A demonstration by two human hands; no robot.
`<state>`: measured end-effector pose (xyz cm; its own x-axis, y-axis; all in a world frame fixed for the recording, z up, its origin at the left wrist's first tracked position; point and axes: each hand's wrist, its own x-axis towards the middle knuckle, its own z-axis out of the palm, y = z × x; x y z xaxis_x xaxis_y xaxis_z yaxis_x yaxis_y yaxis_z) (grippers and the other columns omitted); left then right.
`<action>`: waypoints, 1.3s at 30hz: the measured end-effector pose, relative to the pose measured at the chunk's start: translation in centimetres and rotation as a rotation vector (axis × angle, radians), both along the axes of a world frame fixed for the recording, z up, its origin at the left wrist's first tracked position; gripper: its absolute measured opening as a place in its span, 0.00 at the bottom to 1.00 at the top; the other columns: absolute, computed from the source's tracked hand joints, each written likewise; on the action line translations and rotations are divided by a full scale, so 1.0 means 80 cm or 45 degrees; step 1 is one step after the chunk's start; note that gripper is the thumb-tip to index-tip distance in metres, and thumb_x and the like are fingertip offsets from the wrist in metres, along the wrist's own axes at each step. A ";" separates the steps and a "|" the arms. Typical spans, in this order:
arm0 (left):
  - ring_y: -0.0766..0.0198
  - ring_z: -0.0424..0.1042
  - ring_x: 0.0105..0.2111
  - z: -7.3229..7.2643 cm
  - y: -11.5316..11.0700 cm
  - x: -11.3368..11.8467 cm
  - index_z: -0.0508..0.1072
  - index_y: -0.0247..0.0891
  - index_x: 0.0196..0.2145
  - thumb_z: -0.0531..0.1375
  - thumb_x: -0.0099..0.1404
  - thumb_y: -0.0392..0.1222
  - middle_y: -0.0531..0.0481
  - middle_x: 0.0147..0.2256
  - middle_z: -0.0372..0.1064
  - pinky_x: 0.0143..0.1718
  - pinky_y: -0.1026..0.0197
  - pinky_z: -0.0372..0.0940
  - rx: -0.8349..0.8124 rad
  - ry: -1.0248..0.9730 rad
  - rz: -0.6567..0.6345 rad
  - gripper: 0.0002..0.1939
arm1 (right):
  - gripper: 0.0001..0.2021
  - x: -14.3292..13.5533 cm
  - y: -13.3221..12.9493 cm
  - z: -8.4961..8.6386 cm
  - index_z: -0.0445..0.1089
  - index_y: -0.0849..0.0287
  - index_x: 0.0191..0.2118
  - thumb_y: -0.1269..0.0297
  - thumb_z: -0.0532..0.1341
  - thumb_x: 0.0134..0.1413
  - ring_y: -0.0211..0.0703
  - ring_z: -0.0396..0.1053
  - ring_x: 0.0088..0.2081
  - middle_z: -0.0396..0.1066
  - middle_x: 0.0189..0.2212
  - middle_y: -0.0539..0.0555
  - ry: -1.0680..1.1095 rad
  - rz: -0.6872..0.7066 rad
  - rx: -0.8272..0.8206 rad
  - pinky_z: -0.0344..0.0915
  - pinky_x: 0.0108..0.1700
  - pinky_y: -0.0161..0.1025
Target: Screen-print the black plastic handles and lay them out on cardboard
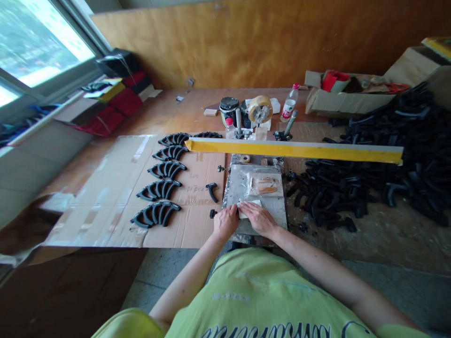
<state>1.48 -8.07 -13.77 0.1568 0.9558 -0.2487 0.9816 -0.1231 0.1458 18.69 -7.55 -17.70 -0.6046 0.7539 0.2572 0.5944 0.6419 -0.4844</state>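
Note:
My left hand is closed at the near left part of a grey metal plate. What its fingers grip is hidden. Beside it, the fingers of my right hand lie stretched over a flat white piece, cloth or paper, resting on the plate. The fingertips of both hands almost meet. Just beyond them, a clear plastic sheet carries several tan strips. To the left, a single black curved handle-like part lies on the cardboard.
Rows of black curved parts stand on the cardboard. A yellow-and-grey bar crosses above the plate, with metal posts, a tape roll and a bottle behind. Black parts are heaped right, near an open carton.

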 end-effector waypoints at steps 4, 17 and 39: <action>0.58 0.73 0.42 -0.001 0.000 -0.001 0.66 0.42 0.41 0.50 0.67 0.39 0.47 0.40 0.73 0.36 0.60 0.61 0.019 0.000 -0.012 0.07 | 0.25 0.002 0.000 -0.001 0.63 0.63 0.61 0.77 0.48 0.60 0.45 0.58 0.62 0.62 0.60 0.59 0.043 0.011 -0.075 0.59 0.63 0.48; 0.58 0.74 0.39 0.010 -0.001 0.001 0.66 0.42 0.41 0.50 0.69 0.46 0.47 0.40 0.74 0.30 0.62 0.59 -0.040 0.092 -0.007 0.09 | 0.19 0.161 0.027 0.038 0.71 0.58 0.50 0.57 0.55 0.57 0.51 0.73 0.47 0.75 0.46 0.56 0.992 -0.779 -0.796 0.69 0.50 0.48; 0.54 0.73 0.48 0.008 0.009 0.008 0.74 0.51 0.37 0.53 0.61 0.45 0.53 0.40 0.78 0.46 0.55 0.67 -0.060 0.037 0.249 0.10 | 0.17 0.359 0.354 0.030 0.67 0.73 0.52 0.73 0.56 0.57 0.59 0.65 0.55 0.67 0.50 0.78 -0.195 -1.170 -0.541 0.60 0.55 0.52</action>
